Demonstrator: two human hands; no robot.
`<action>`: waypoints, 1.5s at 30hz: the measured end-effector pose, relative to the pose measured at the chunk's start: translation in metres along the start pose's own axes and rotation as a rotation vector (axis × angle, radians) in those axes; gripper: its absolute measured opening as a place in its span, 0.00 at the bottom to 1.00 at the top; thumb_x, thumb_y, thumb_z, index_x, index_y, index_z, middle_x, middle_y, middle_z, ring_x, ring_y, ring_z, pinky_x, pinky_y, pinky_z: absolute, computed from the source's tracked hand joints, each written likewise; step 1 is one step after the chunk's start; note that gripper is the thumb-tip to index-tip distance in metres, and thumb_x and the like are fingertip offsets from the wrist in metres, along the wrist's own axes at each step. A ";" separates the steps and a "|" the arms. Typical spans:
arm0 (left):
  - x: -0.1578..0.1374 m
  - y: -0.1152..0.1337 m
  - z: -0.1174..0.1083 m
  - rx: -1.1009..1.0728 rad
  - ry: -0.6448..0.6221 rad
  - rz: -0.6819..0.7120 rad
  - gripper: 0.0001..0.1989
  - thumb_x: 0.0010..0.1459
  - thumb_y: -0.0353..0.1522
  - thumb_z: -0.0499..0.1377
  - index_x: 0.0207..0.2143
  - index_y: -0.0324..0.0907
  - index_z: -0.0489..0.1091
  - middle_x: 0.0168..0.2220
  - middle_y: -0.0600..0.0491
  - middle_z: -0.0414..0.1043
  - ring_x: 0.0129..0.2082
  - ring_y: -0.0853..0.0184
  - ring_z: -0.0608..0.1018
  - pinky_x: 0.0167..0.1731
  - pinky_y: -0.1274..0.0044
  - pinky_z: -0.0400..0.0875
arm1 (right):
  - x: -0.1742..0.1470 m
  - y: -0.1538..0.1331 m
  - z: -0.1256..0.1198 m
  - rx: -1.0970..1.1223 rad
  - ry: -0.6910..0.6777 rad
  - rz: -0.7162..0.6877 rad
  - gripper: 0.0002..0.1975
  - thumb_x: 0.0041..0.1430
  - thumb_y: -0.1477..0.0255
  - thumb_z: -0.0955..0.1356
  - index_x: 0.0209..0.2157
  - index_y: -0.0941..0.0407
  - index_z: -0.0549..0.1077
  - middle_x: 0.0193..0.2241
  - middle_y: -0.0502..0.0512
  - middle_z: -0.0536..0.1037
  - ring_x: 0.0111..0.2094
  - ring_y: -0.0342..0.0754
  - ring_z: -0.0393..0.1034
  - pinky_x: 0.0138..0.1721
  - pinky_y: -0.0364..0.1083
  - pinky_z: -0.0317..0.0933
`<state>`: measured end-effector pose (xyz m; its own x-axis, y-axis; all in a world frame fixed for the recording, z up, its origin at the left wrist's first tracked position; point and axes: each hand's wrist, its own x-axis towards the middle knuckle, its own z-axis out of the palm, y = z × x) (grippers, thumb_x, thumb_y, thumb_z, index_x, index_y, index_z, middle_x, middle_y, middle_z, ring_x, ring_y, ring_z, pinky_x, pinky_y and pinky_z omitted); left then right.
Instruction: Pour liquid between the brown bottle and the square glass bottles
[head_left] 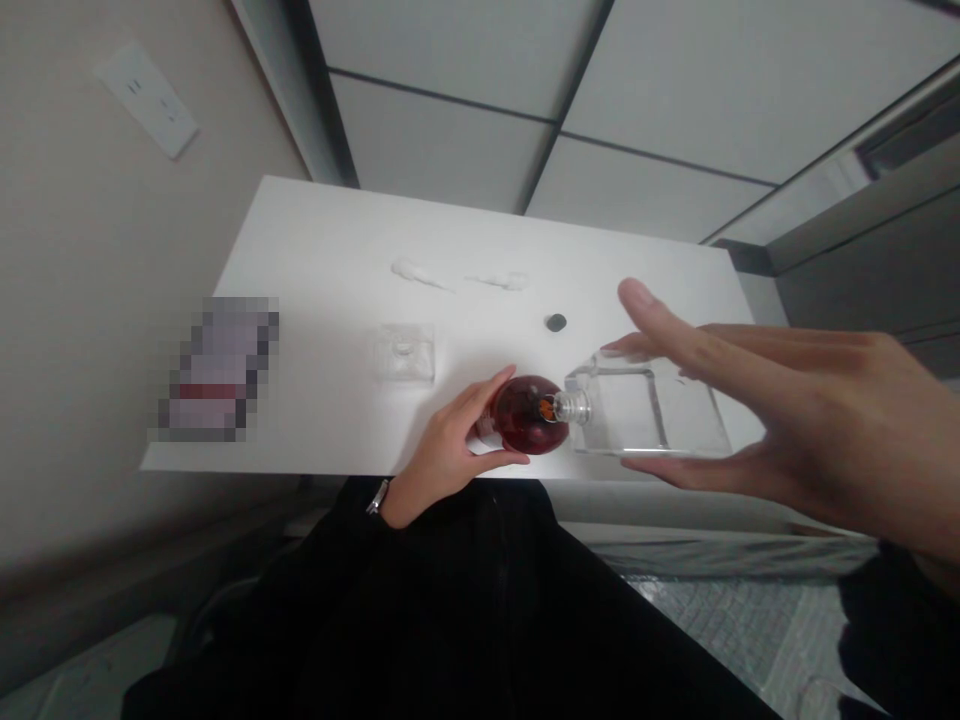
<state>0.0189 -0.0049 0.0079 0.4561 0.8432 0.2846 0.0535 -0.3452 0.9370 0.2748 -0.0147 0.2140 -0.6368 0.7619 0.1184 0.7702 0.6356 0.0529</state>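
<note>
My left hand [442,455] is wrapped round a bottle of dark red liquid [529,425] standing near the front edge of the white table. In my right hand [795,420] is a clear square bottle [619,410], tipped on its side with its threaded neck pointing left. That neck sits right over the red bottle's mouth; whether the two touch I cannot tell. Some clear liquid seems to lie inside the tilted bottle. A small dark cap [556,322] lies on the table beyond the bottles.
On the white table [322,290] stands a clear square glass piece [405,353], left of the bottles. Two whitish, thin-ended scraps [420,273] lie farther back. A blurred-out flat item [217,370] is at the left end. A wall [112,250] borders the left side, with cabinet panels [450,130] behind.
</note>
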 end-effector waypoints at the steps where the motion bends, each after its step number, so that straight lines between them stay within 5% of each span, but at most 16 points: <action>1: 0.000 0.000 0.000 -0.011 0.001 0.001 0.47 0.59 0.47 0.74 0.75 0.56 0.59 0.70 0.45 0.72 0.67 0.50 0.77 0.65 0.60 0.77 | -0.001 0.000 0.000 0.006 0.004 0.010 0.41 0.76 0.56 0.63 0.81 0.46 0.42 0.45 0.55 0.88 0.32 0.57 0.83 0.27 0.50 0.70; 5: 0.001 0.001 0.000 -0.023 -0.003 -0.009 0.47 0.59 0.47 0.74 0.76 0.55 0.59 0.70 0.44 0.71 0.67 0.50 0.77 0.65 0.59 0.76 | -0.002 -0.001 0.001 0.022 -0.001 0.046 0.41 0.75 0.58 0.63 0.81 0.41 0.40 0.44 0.51 0.88 0.32 0.58 0.83 0.30 0.51 0.72; 10: 0.001 0.002 0.000 -0.019 0.002 -0.016 0.47 0.59 0.48 0.74 0.75 0.55 0.60 0.70 0.43 0.72 0.67 0.50 0.78 0.64 0.60 0.77 | 0.000 0.001 0.001 0.041 0.003 0.025 0.30 0.75 0.50 0.63 0.73 0.42 0.64 0.43 0.52 0.88 0.31 0.57 0.82 0.26 0.50 0.67; 13: 0.001 0.002 0.000 -0.022 -0.003 -0.011 0.47 0.59 0.47 0.74 0.75 0.56 0.59 0.69 0.44 0.72 0.67 0.51 0.78 0.65 0.60 0.77 | 0.001 0.001 -0.002 0.019 0.001 0.046 0.29 0.73 0.47 0.63 0.65 0.48 0.69 0.38 0.55 0.88 0.29 0.59 0.82 0.23 0.51 0.65; 24: 0.000 -0.003 0.001 -0.022 -0.002 -0.008 0.47 0.58 0.48 0.74 0.75 0.55 0.60 0.70 0.44 0.72 0.67 0.51 0.77 0.66 0.60 0.75 | 0.002 0.000 -0.003 -0.036 -0.048 0.094 0.30 0.74 0.44 0.59 0.61 0.50 0.69 0.33 0.58 0.86 0.27 0.62 0.82 0.21 0.54 0.66; 29: 0.001 -0.001 0.000 -0.014 -0.007 -0.018 0.47 0.59 0.48 0.74 0.75 0.55 0.59 0.70 0.43 0.71 0.68 0.50 0.77 0.66 0.60 0.75 | 0.005 -0.001 -0.009 -0.026 -0.044 -0.021 0.26 0.77 0.55 0.62 0.69 0.51 0.65 0.40 0.57 0.87 0.30 0.57 0.82 0.25 0.52 0.68; 32: 0.001 0.001 0.000 -0.015 -0.003 -0.013 0.47 0.59 0.47 0.74 0.76 0.55 0.59 0.71 0.43 0.71 0.68 0.50 0.76 0.66 0.60 0.75 | 0.006 -0.001 -0.011 -0.002 -0.078 -0.063 0.32 0.77 0.64 0.65 0.77 0.49 0.55 0.48 0.56 0.87 0.35 0.52 0.83 0.30 0.49 0.69; 42: 0.000 -0.002 0.002 -0.029 0.004 -0.010 0.48 0.59 0.47 0.75 0.76 0.57 0.59 0.70 0.44 0.71 0.68 0.50 0.77 0.66 0.59 0.75 | 0.007 0.000 -0.012 0.014 -0.103 -0.054 0.37 0.76 0.63 0.66 0.79 0.39 0.49 0.53 0.50 0.86 0.43 0.53 0.85 0.34 0.49 0.71; 45: 0.000 -0.002 0.002 -0.036 0.008 -0.013 0.47 0.59 0.47 0.74 0.76 0.56 0.59 0.70 0.44 0.71 0.67 0.49 0.77 0.66 0.58 0.75 | 0.008 0.000 -0.013 0.013 -0.105 -0.060 0.36 0.72 0.65 0.68 0.77 0.38 0.56 0.51 0.49 0.87 0.41 0.55 0.85 0.32 0.49 0.70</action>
<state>0.0207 -0.0050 0.0060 0.4488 0.8506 0.2740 0.0268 -0.3193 0.9473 0.2702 -0.0096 0.2277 -0.6825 0.7308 0.0109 0.7305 0.6815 0.0435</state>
